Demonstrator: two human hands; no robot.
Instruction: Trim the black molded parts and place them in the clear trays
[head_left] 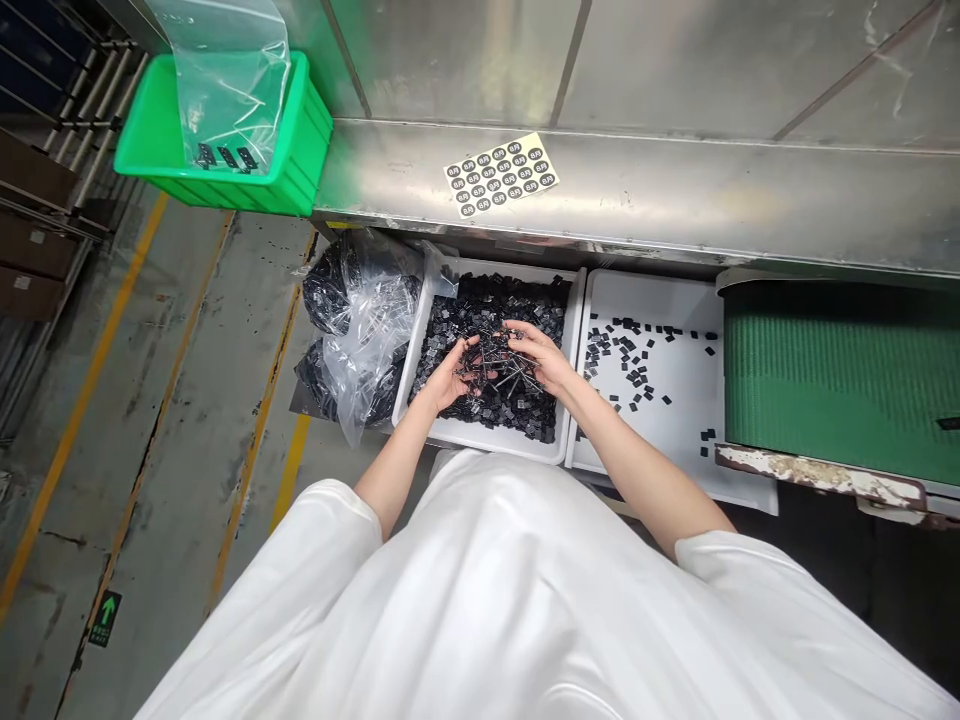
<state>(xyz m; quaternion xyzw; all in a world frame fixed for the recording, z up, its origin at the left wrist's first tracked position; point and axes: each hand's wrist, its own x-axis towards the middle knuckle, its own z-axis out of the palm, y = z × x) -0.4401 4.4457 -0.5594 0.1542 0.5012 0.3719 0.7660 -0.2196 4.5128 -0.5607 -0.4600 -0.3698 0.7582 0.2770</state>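
My left hand [448,380] and my right hand [547,360] are cupped toward each other above a white bin [566,405]. Between them they hold a loose tangle of thin, branching black plastic sprues [506,368], with fingers curled round its two sides. Under the hands, the bin is filled with many small, flat, squarish black plastic pieces [457,310]. The tangle and the fingers hide part of this heap.
Left of the bin are clear bags [360,345] of black parts. On the right, a white tray [667,440] carries scattered black pieces beside a green conveyor belt [825,370]. A sticker sheet [501,177] lies on the metal ledge; a green crate [307,150] holds a bag.
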